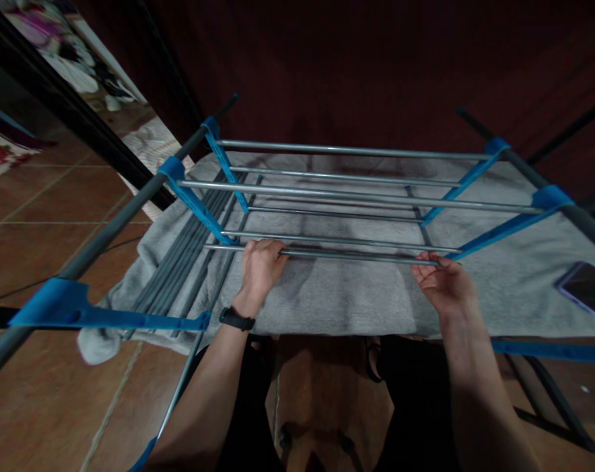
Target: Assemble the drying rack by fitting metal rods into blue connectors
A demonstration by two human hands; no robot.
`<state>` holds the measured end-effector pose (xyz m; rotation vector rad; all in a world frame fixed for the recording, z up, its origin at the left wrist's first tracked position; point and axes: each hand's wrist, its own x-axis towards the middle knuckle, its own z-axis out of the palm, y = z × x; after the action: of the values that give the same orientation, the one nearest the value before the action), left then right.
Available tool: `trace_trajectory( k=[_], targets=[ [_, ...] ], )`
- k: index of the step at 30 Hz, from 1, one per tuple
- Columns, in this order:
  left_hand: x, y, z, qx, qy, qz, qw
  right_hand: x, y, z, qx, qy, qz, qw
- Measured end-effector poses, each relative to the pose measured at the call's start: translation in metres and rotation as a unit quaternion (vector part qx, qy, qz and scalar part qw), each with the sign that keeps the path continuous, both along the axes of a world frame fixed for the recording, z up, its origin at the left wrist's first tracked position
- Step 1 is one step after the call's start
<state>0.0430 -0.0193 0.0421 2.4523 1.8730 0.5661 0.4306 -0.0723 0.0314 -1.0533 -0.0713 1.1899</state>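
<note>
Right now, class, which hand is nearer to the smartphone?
Right. The right hand holds the metal rod near its right end, left of the smartphone; the left hand, holding the rod farther left, is farther away.

Phone (586,286) near table's (504,298) front edge clipped frame-right, left hand (261,263) hides part of rod (346,255), clutter (66,52) past far-left corner blurred.

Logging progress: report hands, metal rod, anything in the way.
Left hand gripping metal rod inboard of its left end; right hand holding its right end. Rod across front of blue-bracketed rack. No obvious obstruction; gray tubes left, smartphone right.
</note>
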Motion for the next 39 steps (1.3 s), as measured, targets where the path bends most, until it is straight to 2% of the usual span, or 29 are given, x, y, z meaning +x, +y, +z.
trace_trajectory(
  k=[9,17,27,34,39],
  targets=[
    [-0.003,0.002,-0.003,0.054,-0.008,0.012,0.998,-0.006,0.001,0.001,0.005,-0.013,-0.025,1.0],
    [-0.004,0.003,-0.009,0.074,0.014,-0.006,0.997,-0.005,-0.005,-0.004,0.078,-0.037,-0.049,0.995],
    [-0.005,0.0,-0.001,0.114,-0.008,0.005,0.993,-0.015,-0.011,0.004,0.14,-0.023,-0.048,0.989],
    [-0.006,0.003,-0.005,0.18,-0.039,-0.007,0.983,-0.031,-0.011,0.002,0.202,-0.095,-0.129,0.966],
    [-0.007,0.007,-0.001,0.215,-0.054,-0.014,0.975,-0.038,-0.009,0.011,0.223,-0.099,-0.143,0.959]
  ],
)
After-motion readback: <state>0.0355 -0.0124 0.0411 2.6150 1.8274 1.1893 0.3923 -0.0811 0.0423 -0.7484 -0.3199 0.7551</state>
